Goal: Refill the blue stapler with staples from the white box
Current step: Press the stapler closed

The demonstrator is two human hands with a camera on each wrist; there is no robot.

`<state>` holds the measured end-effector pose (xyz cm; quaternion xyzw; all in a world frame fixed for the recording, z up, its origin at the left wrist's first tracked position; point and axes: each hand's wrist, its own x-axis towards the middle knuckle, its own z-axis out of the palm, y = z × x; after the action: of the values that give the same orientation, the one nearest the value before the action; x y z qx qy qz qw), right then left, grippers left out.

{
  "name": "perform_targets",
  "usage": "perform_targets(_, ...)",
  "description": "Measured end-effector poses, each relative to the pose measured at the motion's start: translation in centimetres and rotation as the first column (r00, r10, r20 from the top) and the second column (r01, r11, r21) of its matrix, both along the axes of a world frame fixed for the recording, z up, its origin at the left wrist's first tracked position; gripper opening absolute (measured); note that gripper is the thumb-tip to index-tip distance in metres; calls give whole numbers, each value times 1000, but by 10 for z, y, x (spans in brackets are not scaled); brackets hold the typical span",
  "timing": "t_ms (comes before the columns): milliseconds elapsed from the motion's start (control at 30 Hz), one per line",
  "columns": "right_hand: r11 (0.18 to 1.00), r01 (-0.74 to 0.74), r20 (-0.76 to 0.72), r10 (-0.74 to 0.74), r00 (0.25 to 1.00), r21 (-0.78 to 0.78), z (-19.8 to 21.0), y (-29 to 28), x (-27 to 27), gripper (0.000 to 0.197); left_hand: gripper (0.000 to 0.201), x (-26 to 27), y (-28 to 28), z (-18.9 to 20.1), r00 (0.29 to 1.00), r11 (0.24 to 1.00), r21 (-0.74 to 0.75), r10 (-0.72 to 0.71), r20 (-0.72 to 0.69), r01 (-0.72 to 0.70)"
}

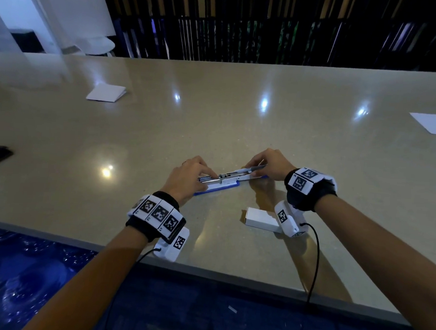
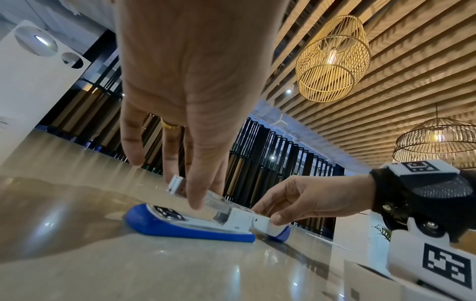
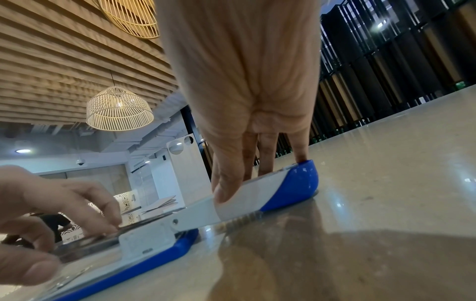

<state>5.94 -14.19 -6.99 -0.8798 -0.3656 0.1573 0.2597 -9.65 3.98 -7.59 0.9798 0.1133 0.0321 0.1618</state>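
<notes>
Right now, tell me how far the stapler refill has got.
Done: the blue stapler lies hinged fully open on the table, its metal staple channel exposed. In hand: the left hand works at the channel with its fingers while the right hand pins the flipped-back top down. Whether staples are seated cannot be told. Left: close the stapler. The white box lies nearby.

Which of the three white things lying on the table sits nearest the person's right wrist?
The white box, just beneath the right wrist; the folded paper and flat sheet lie far off.
</notes>
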Motion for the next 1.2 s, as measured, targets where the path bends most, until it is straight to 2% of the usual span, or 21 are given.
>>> perform_targets(100,1000,3,1,-3,1000,1,0,-2,0,29,33,-2,5,1,999,999,-41,3,42,-2)
perform_targets(167,1000,25,15,-25,1000,-14,-1,-5,3,32,43,-6,9,1,998,989,-148,25,63,-16)
perform_targets(267,993,90,102,-82,991,-74,-6,-12,14,34,63,-13,13,-1,996,952,-296,91,23,-80)
perform_targets(333,984,140,175,-120,977,-109,-9,-16,21,27,68,-14,14,-4,994,940,-324,106,-10,-104)
perform_targets(433,978,169,203,-142,969,-121,-7,-22,26,25,71,-10,18,-6,993,931,-348,118,-3,-111)
perform_targets(600,993,87,211,-67,975,-84,15,-30,27,31,71,-8,22,-7,991,904,-413,133,21,-113)
perform_targets(733,990,-28,116,12,993,136,51,-23,19,34,71,-9,23,-9,989,899,-424,141,35,-113)
perform_targets(800,977,-102,85,87,993,189,66,-10,9,34,72,-9,23,-9,988,892,-436,149,43,-116)
perform_targets(900,966,-201,101,187,977,160,74,20,-15,34,73,-10,21,-8,986,881,-457,161,37,-127)
perform_targets(1033,949,-287,90,277,957,129,62,55,-43,35,74,-12,20,-7,982,866,-478,186,40,-145)
perform_targets(1200,921,-387,168,388,906,-42,37,85,-63,31,74,-15,17,-6,976,869,-470,208,62,-155)
